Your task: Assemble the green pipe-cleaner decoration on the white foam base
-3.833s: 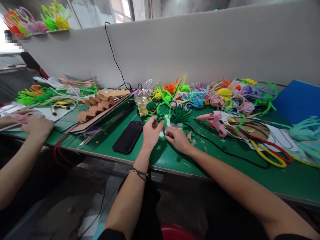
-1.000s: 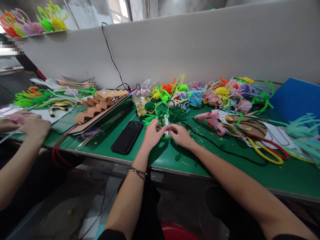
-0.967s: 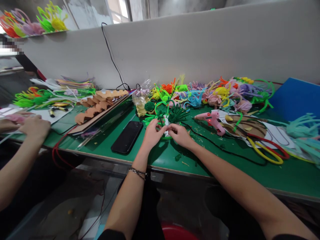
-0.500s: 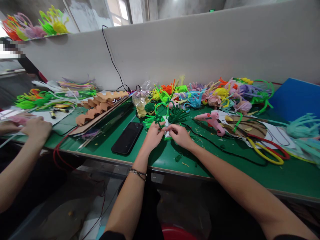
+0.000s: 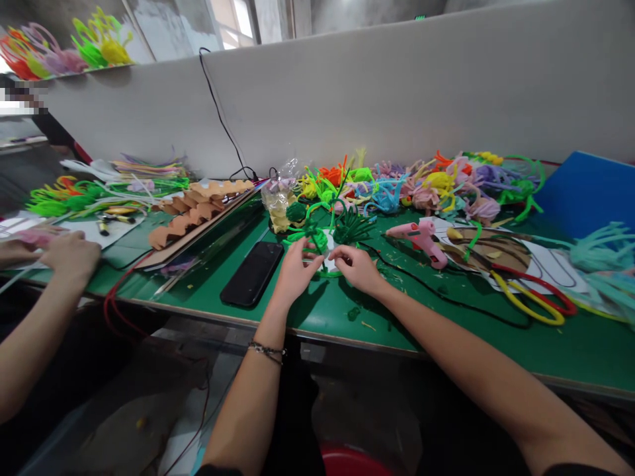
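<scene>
Green pipe cleaners, light and dark, are gathered on a small white piece (image 5: pixel 329 246) lying on the table in front of me. My left hand (image 5: pixel 297 270) is at its left side, fingers curled around a dark green pipe cleaner (image 5: pixel 313 230), the thumb stretched toward the middle. On the right, my right hand (image 5: pixel 358 267) has thumb and forefinger pinched together close to the white piece; what sits between them, if anything, is too small to make out. A bushy dark green tuft (image 5: pixel 353 226) stands just behind my right fingers.
A black phone (image 5: pixel 252 274) lies left of my hands. To the right are a pink glue gun (image 5: pixel 417 239), its black cord, and scissors (image 5: pixel 533 297) with red and yellow handles. Colourful pipe-cleaner bundles (image 5: pixel 391 192) line the back. At left, a co-worker's hands (image 5: pixel 72 258) hold something pink.
My left hand has shifted a little to the left, opening a gap between my two hands' fingertips. My right hand has stayed nearly in place.
</scene>
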`<state>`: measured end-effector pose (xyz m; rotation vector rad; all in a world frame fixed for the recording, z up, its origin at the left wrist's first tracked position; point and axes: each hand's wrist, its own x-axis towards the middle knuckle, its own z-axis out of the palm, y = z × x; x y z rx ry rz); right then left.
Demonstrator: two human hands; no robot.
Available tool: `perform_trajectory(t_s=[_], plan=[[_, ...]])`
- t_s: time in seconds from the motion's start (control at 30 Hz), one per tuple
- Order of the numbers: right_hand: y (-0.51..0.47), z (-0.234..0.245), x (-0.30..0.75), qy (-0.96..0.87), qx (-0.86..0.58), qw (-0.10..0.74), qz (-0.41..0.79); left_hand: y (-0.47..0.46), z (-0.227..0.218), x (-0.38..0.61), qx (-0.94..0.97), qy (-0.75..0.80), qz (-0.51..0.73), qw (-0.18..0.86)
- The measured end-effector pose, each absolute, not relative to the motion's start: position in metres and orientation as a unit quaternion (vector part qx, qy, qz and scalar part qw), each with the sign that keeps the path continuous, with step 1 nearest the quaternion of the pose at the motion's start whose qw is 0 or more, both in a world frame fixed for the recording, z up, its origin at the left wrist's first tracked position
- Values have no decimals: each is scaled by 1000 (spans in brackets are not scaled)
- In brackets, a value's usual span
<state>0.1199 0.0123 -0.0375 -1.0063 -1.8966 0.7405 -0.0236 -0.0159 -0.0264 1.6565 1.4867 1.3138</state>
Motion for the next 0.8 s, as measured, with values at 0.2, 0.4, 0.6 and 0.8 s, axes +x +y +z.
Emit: perform_trajectory(t_s=[0.2, 0.4, 0.6, 0.8], plan=[[11, -36, 120, -759, -400, 421, 295, -15, -27, -18, 640, 544, 482, 251], [10, -36, 121, -757, -404, 424, 288, -14, -31, -18, 617, 582, 488, 205], [9, -35, 120, -760, -399, 426, 285, -16, -31, -14, 622, 642, 409, 183], [8, -35, 120, -761, -399, 425, 285, -14, -30, -12, 639, 634, 398, 176]])
